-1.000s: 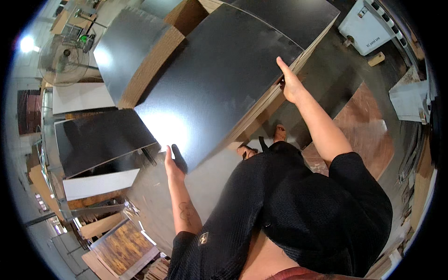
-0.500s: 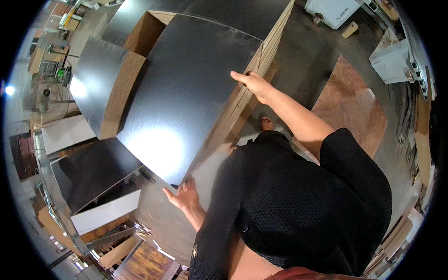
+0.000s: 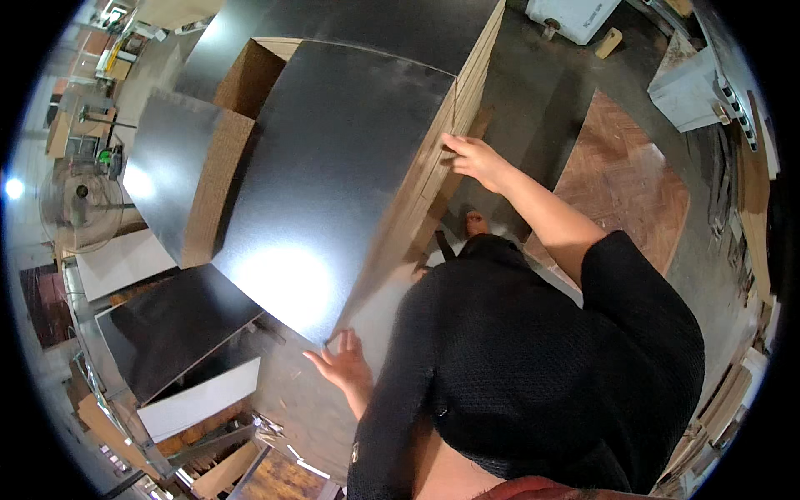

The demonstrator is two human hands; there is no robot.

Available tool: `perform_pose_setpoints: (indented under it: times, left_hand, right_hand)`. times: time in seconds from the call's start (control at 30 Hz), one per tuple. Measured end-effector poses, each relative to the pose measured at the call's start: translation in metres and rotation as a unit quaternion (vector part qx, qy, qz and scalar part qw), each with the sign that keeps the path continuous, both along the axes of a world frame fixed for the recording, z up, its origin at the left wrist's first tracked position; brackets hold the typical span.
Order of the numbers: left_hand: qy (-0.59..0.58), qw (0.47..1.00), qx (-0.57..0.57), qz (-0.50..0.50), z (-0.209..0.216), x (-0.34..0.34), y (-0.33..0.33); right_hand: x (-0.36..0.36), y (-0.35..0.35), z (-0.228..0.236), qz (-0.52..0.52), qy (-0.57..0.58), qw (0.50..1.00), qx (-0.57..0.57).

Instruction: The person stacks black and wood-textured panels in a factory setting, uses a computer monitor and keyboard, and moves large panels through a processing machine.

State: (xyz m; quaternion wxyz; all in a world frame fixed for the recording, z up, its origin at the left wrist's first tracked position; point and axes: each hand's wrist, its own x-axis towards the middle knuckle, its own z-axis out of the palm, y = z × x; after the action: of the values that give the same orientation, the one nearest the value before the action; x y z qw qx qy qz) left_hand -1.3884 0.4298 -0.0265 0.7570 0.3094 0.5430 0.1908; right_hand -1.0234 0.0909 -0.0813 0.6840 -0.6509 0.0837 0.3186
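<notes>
The left hand [image 3: 344, 365] was held spread at a corner of the black panel stack [image 3: 333, 150]; the right hand [image 3: 481, 161] was placed at its side edge, whether pinching could not be told.

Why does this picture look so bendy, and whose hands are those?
They belong to a person; there's no robot here. The person wears a wide camera on their head, looking down, so straight edges bend and you see their black clothes from above. In front is a stack of dark boards. The bare left hand is open by its near corner, and the right hand is at its long edge. I can't tell whether either one grips it. A smaller stack is to the left, and a brown board is to the right.
</notes>
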Motion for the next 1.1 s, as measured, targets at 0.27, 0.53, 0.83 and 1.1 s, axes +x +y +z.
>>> perform_pose_setpoints:
  times: [0.27,0.53,0.83,1.1]
  left_hand:
    - [0.033,0.770,0.619,-0.152,0.075,0.092,0.024]
    - [-0.279,0.614,0.533,-0.511,0.106,0.278,-0.143]
    - [-0.105,0.390,0.556,-0.727,0.093,0.399,-0.333]
    - [-0.129,0.327,0.652,-0.671,0.112,0.560,-0.379]
  right_hand:
    - [-0.076,-0.100,0.000,-0.023,0.042,0.991,-0.128]
    - [-0.074,-0.205,-0.051,-0.080,-0.023,0.984,-0.156]
    - [-0.086,-0.411,-0.089,-0.377,0.028,0.921,-0.097]
    - [-0.005,-0.472,-0.064,-0.395,0.007,0.918,-0.029]
